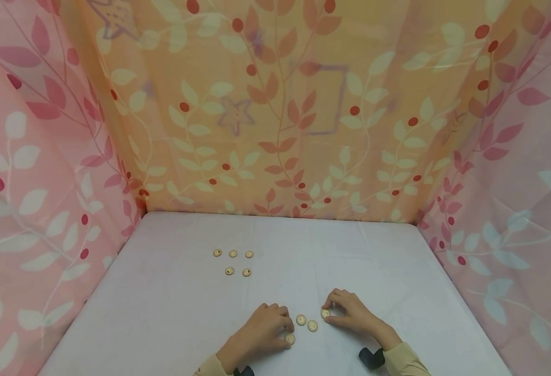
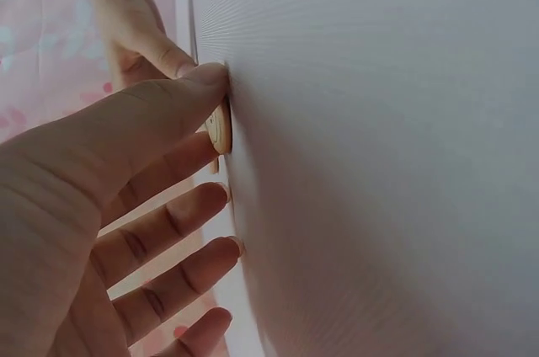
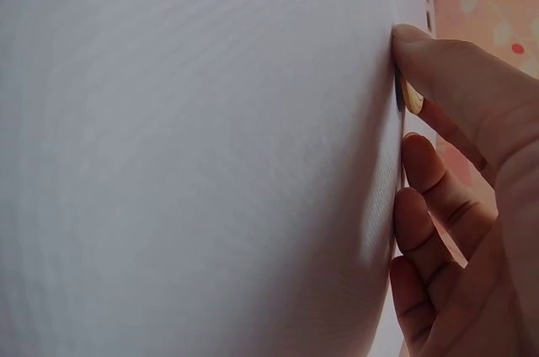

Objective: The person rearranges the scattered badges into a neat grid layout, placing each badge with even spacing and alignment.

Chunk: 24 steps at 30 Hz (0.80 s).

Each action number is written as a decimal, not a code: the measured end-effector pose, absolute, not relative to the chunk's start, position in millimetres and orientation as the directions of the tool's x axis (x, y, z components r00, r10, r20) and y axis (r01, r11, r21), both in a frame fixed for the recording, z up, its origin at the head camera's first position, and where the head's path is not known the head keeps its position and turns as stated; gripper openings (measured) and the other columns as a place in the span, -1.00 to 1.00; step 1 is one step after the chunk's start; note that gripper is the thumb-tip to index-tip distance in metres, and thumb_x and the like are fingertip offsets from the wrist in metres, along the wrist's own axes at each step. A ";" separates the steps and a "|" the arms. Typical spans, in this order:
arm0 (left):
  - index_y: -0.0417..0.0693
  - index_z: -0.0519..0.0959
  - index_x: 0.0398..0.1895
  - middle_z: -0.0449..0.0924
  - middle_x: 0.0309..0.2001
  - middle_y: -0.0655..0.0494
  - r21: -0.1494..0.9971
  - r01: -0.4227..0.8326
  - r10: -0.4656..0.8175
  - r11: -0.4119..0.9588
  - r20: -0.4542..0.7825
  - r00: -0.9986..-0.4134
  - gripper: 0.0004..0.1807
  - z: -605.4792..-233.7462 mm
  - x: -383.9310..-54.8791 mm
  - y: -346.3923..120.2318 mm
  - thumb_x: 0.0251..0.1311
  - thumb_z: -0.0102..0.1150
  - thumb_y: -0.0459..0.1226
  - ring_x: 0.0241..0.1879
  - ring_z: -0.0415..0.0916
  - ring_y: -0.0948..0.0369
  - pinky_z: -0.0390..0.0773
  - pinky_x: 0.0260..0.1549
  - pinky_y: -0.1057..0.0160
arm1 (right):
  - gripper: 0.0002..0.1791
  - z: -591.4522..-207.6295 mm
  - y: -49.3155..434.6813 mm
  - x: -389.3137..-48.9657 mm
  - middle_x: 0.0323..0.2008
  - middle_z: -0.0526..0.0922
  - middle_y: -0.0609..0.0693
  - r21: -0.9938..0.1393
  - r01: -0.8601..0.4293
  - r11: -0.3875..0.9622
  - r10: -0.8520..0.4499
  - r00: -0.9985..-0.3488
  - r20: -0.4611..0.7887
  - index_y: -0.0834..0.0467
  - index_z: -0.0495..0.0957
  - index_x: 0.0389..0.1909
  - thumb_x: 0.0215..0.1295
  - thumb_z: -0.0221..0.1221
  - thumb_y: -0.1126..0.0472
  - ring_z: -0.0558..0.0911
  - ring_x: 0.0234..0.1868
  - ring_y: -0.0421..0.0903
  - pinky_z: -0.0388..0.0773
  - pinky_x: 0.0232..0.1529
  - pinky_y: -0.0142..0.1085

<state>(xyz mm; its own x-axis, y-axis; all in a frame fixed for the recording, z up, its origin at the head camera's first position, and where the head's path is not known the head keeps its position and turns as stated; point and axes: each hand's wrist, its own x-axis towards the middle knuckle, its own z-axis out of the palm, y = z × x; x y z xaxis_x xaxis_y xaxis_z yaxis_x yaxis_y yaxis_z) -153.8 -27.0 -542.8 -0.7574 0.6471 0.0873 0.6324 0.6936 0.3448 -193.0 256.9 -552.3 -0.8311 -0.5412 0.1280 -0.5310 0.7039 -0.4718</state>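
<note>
Near the front of the white table, my left hand (image 1: 265, 329) holds a small round wooden disc (image 1: 289, 339) between thumb and index finger. The left wrist view shows this disc (image 2: 221, 128) on edge beside the thumb, with the other fingers spread by the tabletop. To the right, my right hand (image 1: 352, 315) pinches another wooden disc (image 1: 325, 313) at the table surface; its edge (image 3: 412, 96) shows under the thumb in the right wrist view. Between the hands lie two more discs, one paler disc (image 1: 301, 319) and a neighbouring disc (image 1: 312, 326). Dark markings on them are too small to read.
Farther back on the white table (image 1: 172, 303), several similar discs lie in two rows, among them a back-row disc (image 1: 233, 254) and a front-row disc (image 1: 247, 272). Leaf-patterned curtains (image 1: 275, 156) enclose the table at the back and both sides.
</note>
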 end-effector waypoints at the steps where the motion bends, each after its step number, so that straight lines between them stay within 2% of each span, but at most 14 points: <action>1: 0.41 0.63 -0.37 0.45 -0.32 0.55 0.340 0.637 0.649 0.692 0.092 -0.755 -0.79 -542.6 -153.5 -27.0 -0.14 0.34 0.09 -0.33 0.29 0.48 0.30 -0.29 0.36 | -0.79 -552.4 256.8 -193.1 -0.23 0.48 -0.39 -0.473 -0.532 0.702 -0.542 -0.830 0.129 -0.22 0.50 -0.32 0.05 0.27 -0.12 0.40 -0.22 -0.34 0.32 -0.14 -0.24; 10: 0.38 0.62 -0.43 0.46 -0.34 0.49 0.254 0.690 0.678 0.677 0.148 -0.720 -0.87 -541.5 -150.4 -26.8 -0.08 0.30 0.04 -0.41 0.25 0.46 0.30 -0.33 0.34 | -0.79 -553.5 257.2 -193.9 -0.23 0.48 -0.39 -0.468 -0.540 0.700 -0.546 -0.826 0.136 -0.22 0.50 -0.32 0.05 0.26 -0.13 0.40 -0.22 -0.34 0.31 -0.15 -0.25; 17: 0.38 0.64 -0.36 0.47 -0.31 0.50 0.287 0.651 0.648 0.703 0.118 -0.752 -0.85 -539.8 -152.3 -32.3 -0.06 0.30 0.04 -0.37 0.28 0.46 0.33 -0.27 0.31 | -0.79 -556.3 257.9 -195.5 -0.22 0.46 -0.42 -0.476 -0.532 0.700 -0.545 -0.829 0.125 -0.25 0.49 -0.31 0.05 0.25 -0.15 0.39 -0.21 -0.34 0.30 -0.13 -0.24; 24: 0.36 0.64 -0.36 0.46 -0.32 0.49 0.286 0.631 0.620 0.721 0.140 -0.772 -0.87 -536.3 -158.6 -48.7 -0.03 0.29 0.02 -0.34 0.29 0.43 0.35 -0.26 0.29 | -0.80 -558.4 258.6 -196.1 -0.22 0.46 -0.42 -0.472 -0.529 0.705 -0.542 -0.831 0.121 -0.27 0.48 -0.32 0.06 0.24 -0.16 0.39 -0.21 -0.35 0.31 -0.13 -0.22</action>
